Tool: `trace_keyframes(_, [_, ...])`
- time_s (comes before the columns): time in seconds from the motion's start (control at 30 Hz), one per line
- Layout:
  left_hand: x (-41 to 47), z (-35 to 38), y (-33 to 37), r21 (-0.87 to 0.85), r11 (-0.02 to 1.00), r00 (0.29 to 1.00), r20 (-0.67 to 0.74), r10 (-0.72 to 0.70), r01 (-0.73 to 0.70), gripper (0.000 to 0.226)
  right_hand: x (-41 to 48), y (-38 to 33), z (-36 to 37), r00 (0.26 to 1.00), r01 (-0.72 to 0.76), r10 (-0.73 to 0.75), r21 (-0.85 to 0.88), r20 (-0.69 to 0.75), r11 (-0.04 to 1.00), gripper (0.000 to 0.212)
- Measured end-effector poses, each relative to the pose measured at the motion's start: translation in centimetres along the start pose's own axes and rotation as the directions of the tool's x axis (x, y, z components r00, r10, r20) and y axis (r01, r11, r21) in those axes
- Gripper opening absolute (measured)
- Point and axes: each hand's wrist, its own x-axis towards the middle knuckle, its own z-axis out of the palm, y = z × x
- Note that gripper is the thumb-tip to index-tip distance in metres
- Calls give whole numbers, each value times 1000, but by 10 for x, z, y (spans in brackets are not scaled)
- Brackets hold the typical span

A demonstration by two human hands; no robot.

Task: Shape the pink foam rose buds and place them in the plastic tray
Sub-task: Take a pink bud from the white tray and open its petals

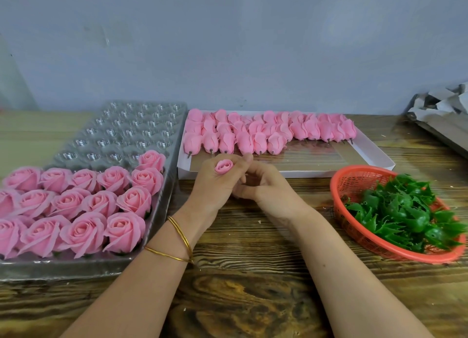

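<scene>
**Bud in the left hand, tray to its left**

The left hand (215, 185) curls round one bud (223, 166), whose open tip faces up and away while its base is hidden in the fist. The right hand (266, 188) meets it at the fingertips; whether it grips anything cannot be told. The tray (121, 135) lies on the surface just left of the left hand, which is the nearer one. Its free cells (114, 157) sit beyond the roses (76, 206), so placing likely means reaching left and forward.
</scene>
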Motion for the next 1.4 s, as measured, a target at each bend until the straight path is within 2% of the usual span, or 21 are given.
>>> trace_keyframes(0.23, [3,5,-5,-26,997,993,-92,-79,77,47,1,3,5,996,30,-36,-66,-85,997,41])
trace_keyframes(0.4, [2,3,-5,-15,999,998,-34,-44,43,40,1,2,5,992,44,-50,-54,-114,998,31])
trace_keyframes(0.5, [1,0,-3,5,1000,1000,19,-22,22,37,0,1,3,997,41,-43,-25,-62,999,37])
trace_keyframes(0.6, [0,-3,-3,18,1000,1000,8,-10,10,29,0,2,3,999,46,-46,7,-24,999,34])
trace_keyframes(0.73, [1,-3,-2,8,1000,1000,-21,4,-4,33,0,3,4,999,40,-40,62,-3,997,21])
trace_keyframes(0.97, [2,2,-3,-40,998,996,-69,-58,55,44,1,4,5,996,29,-28,6,-90,1000,40])
trace_keyframes(1.07, [1,3,-2,-59,994,994,-54,-93,89,44,1,3,6,993,20,-21,-5,-115,1000,36])
trace_keyframes(1.17, [1,2,-2,-62,996,997,-29,-71,69,36,1,2,6,995,13,-13,5,-103,1000,30])
trace_keyframes(1.3, [0,-2,0,-51,998,999,21,-45,46,25,1,2,5,998,17,-13,52,-68,998,45])
trace_keyframes(1.4, [0,-4,-1,-11,999,999,10,-43,43,13,1,3,4,999,8,-3,139,-40,990,39])
